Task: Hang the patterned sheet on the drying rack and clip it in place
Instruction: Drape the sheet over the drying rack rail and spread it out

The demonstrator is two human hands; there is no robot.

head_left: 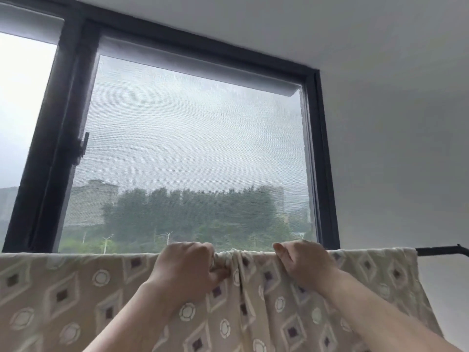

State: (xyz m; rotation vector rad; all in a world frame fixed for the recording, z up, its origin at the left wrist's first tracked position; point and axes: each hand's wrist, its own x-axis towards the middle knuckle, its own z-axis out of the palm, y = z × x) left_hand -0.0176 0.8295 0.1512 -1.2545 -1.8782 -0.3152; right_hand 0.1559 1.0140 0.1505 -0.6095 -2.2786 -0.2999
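Now my left hand has its grip shut on a bunched fold of the patterned sheet, right at the top edge. My right hand is at three o'clock from it, fingers curled over the same edge. The sheet already hangs over the drying rack, whose bar runs from nine o'clock to three o'clock. The bunch sits between my hands, nearer the left one. I think it needs pulling flat sideways before clipping. I see no clip.
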